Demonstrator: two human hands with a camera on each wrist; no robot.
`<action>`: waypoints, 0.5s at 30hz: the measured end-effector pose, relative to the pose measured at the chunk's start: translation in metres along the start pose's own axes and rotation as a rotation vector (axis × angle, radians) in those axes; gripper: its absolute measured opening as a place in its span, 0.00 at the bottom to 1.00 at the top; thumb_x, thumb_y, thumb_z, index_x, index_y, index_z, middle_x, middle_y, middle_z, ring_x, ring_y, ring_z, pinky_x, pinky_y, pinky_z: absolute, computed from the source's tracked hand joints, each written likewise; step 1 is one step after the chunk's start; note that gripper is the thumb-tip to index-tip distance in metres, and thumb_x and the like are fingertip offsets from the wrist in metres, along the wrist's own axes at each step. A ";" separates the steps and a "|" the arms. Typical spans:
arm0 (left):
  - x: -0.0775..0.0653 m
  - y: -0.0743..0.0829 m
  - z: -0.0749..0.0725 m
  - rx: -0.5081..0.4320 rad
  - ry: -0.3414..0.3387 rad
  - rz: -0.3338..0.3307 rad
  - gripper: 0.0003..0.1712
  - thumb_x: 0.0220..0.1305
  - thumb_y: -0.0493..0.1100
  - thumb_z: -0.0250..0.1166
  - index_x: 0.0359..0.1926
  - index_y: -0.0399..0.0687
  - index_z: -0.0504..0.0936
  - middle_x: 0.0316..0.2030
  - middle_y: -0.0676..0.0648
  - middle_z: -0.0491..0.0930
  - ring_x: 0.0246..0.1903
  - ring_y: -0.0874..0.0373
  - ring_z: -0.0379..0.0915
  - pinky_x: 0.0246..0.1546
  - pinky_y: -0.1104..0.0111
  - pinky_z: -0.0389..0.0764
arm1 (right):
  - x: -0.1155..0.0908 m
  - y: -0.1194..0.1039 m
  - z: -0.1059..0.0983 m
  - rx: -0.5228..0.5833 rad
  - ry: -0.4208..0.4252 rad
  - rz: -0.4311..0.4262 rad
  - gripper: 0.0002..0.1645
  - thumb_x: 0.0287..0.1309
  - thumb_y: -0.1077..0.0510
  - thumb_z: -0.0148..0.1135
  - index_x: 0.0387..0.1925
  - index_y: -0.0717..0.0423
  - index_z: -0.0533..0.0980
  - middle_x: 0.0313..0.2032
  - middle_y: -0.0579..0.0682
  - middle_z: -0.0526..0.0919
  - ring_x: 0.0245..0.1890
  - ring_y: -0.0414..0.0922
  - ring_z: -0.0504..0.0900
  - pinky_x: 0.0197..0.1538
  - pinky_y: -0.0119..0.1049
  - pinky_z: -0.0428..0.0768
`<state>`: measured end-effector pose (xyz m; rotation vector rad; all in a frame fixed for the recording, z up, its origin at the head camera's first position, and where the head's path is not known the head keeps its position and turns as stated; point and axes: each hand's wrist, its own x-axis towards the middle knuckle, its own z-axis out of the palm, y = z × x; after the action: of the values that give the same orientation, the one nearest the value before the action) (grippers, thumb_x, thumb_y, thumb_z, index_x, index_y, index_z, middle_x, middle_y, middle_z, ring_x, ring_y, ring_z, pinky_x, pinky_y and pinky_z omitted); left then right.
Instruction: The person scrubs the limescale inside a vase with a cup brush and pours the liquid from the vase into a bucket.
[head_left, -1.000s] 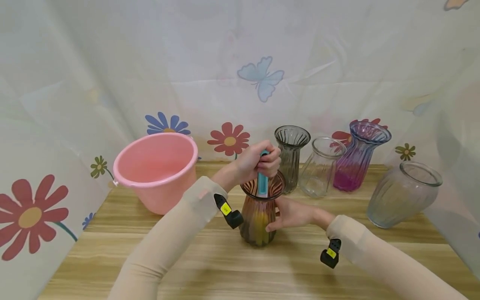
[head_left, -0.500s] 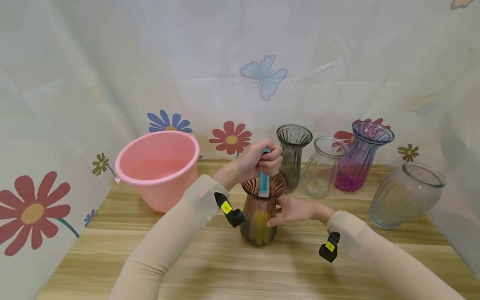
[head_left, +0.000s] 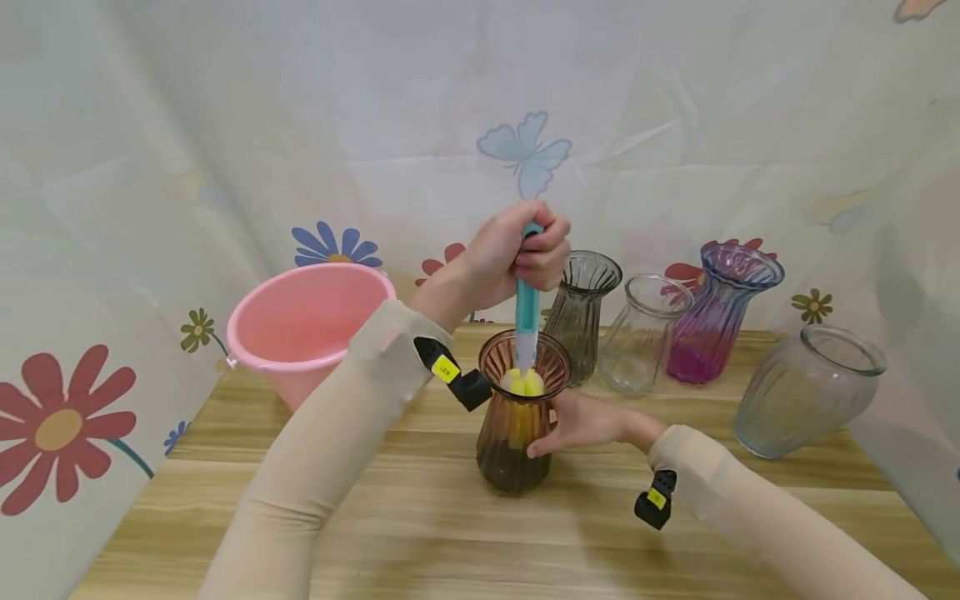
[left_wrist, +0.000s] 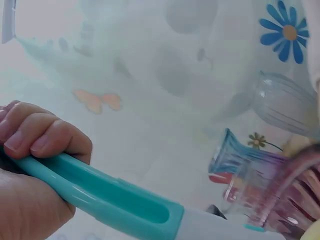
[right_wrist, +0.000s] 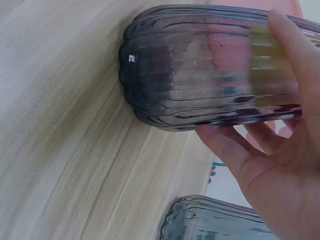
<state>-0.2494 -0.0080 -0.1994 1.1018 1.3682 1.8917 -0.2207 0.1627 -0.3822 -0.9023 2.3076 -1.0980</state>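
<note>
My left hand (head_left: 501, 257) grips the teal handle of a bottle brush (head_left: 527, 304), fingers curled round it, above an amber-and-grey ribbed glass vase (head_left: 513, 458). The brush's yellow sponge head (head_left: 522, 383) shows in the vase's neck, its lower part seen through the glass. In the left wrist view the teal handle (left_wrist: 125, 197) runs through the curled fingers towards the vase's flared rim (left_wrist: 295, 185). My right hand (head_left: 588, 423) holds the upright vase from its right side, thumb at the front. The right wrist view shows this hand's fingers and thumb (right_wrist: 295, 40) around the glass.
A pink bucket (head_left: 311, 321) stands at the left, partly behind the left sleeve. Behind and right of the vase are a grey ribbed vase (head_left: 577, 325), a clear vase (head_left: 637, 350), a purple-blue vase (head_left: 712, 325) and another clear vase (head_left: 806, 392). A patterned sheet hangs behind the wooden table (head_left: 450, 542).
The left hand has risen with the bottle brush, drawing its yellow sponge from low inside the vase up into the neck. The right hand stays on the vase.
</note>
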 end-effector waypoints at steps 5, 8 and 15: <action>0.000 0.007 0.005 0.011 -0.020 0.006 0.21 0.56 0.36 0.31 0.08 0.51 0.52 0.06 0.55 0.50 0.08 0.60 0.41 0.15 0.68 0.44 | 0.000 -0.002 0.001 0.003 0.008 -0.012 0.48 0.47 0.52 0.69 0.66 0.51 0.54 0.62 0.49 0.64 0.59 0.45 0.67 0.61 0.46 0.65; -0.002 -0.004 0.002 -0.018 -0.007 0.006 0.20 0.55 0.36 0.32 0.08 0.51 0.51 0.06 0.55 0.50 0.08 0.60 0.42 0.15 0.68 0.44 | 0.000 -0.002 0.002 0.002 0.017 -0.025 0.48 0.47 0.52 0.69 0.66 0.50 0.53 0.61 0.48 0.65 0.59 0.45 0.68 0.60 0.46 0.66; -0.011 -0.055 -0.009 -0.110 -0.004 -0.066 0.21 0.57 0.37 0.32 0.08 0.51 0.53 0.05 0.56 0.52 0.08 0.60 0.43 0.14 0.69 0.46 | 0.000 -0.001 0.002 -0.022 0.034 -0.024 0.48 0.47 0.51 0.69 0.65 0.50 0.53 0.60 0.48 0.66 0.56 0.43 0.68 0.56 0.37 0.69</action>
<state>-0.2531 -0.0034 -0.2557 0.9944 1.2661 1.8927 -0.2186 0.1612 -0.3827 -0.9287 2.3465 -1.1078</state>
